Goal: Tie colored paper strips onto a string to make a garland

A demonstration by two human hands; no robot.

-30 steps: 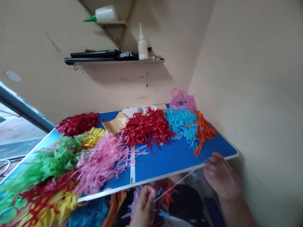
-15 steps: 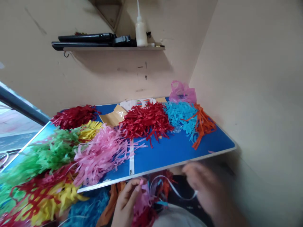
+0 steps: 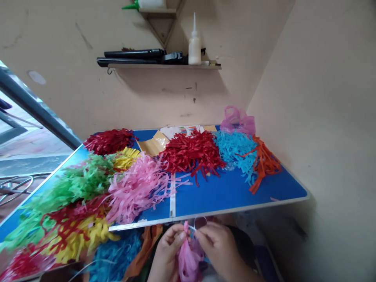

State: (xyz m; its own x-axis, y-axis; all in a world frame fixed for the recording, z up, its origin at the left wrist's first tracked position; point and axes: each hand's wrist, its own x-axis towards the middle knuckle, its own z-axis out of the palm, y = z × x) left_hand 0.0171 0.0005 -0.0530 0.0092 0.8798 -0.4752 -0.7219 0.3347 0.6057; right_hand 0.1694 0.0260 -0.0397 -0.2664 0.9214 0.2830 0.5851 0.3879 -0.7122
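Observation:
Below the table's front edge, my left hand (image 3: 167, 250) is closed in a pinch on the top of a pink paper tassel (image 3: 189, 260), whose twisted head pokes up above the fingers. Its strips hang down between my hands. Close beside it, my right hand (image 3: 219, 244) pinches a thin white cord (image 3: 191, 227) that runs to the tassel's head and curves in a small loop above the fingers. Blue paper fringe (image 3: 116, 252) and an orange paper strip (image 3: 147, 250) lie left of my left hand.
On the blue table (image 3: 199, 199) lie pink fringe (image 3: 141, 184), red fringe (image 3: 194, 152), light-blue fringe (image 3: 235, 149), orange fringe (image 3: 264, 164) and green fringe (image 3: 76, 180). A pink plastic bag (image 3: 239, 121) sits behind. A wall shelf (image 3: 164, 66) carries a bottle (image 3: 194, 51).
My right hand has come in from the right to the tassel's head, bringing the white cord close to my left hand. The left hand keeps its pinch. The view has shifted.

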